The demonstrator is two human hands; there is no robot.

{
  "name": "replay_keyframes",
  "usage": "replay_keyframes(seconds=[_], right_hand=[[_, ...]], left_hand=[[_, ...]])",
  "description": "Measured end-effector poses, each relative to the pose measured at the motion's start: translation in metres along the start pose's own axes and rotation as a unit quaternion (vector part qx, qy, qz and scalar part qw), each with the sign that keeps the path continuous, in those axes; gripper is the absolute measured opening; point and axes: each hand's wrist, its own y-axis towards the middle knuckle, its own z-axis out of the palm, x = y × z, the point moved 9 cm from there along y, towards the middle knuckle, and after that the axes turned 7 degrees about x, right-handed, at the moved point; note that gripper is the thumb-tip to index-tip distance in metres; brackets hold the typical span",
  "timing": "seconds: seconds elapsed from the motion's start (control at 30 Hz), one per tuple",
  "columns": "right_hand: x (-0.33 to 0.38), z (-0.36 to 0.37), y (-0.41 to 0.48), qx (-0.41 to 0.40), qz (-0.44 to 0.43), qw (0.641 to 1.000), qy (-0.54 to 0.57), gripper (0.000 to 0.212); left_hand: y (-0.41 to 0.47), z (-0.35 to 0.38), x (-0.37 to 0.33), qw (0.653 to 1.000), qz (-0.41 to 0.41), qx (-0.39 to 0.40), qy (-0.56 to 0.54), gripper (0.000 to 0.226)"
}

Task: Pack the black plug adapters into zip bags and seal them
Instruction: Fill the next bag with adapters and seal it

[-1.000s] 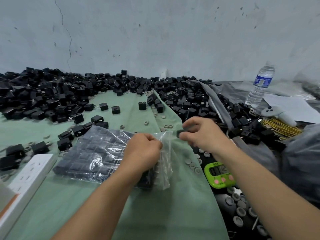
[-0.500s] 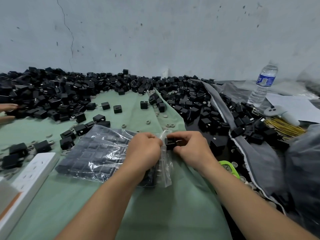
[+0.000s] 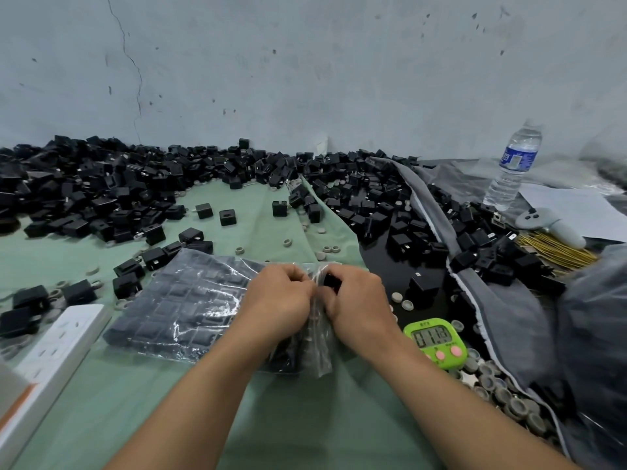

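Note:
A clear zip bag (image 3: 190, 307) packed with rows of black plug adapters lies flat on the green cloth (image 3: 142, 412). My left hand (image 3: 278, 300) grips the bag's open mouth at its right end. My right hand (image 3: 356, 303) pinches a single black plug adapter (image 3: 331, 281) right at that mouth, touching the plastic. A large heap of loose black adapters (image 3: 101, 188) stretches along the wall, and more loose adapters (image 3: 390, 218) lie on the dark sheet to the right.
A green digital timer (image 3: 436, 340) sits just right of my right forearm. Grey round caps (image 3: 502, 395) pile near the grey cloth. A water bottle (image 3: 514, 167), a white controller (image 3: 546, 225), gold ties (image 3: 556, 252) and a white power strip (image 3: 54, 351) lie around.
My right hand has carried an adapter from the right-hand pile leftward to the bag mouth and now meets my left hand there. The timer, hidden half a second ago, shows again.

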Motion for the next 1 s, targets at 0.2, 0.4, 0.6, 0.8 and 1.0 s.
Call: replay_keyframes(seconds=[0.2, 0.4, 0.6, 0.8, 1.0], right_hand=[[0.009, -0.003, -0.003, -0.035, -0.024, 0.998, -0.038, 0.013], [0.011, 0.002, -0.005, -0.033, -0.062, 0.997, -0.026, 0.042], [0.003, -0.005, -0.001, -0.073, -0.031, 0.997, -0.006, 0.041], [0.014, -0.007, -0.004, -0.073, -0.047, 0.992, -0.093, 0.025], [0.004, -0.007, -0.002, -0.055, -0.046, 0.997, -0.003, 0.022]], left_hand=[[0.003, -0.028, 0.005, 1.0, 0.007, -0.028, 0.003, 0.017], [0.001, -0.025, 0.008, 0.986, 0.011, 0.026, 0.164, 0.043], [-0.006, -0.014, -0.004, 0.958, 0.061, 0.016, 0.28, 0.046], [-0.007, -0.011, -0.007, 0.956, 0.073, -0.005, 0.284, 0.033], [-0.011, 0.0, -0.018, 0.973, 0.08, -0.027, 0.214, 0.041]])
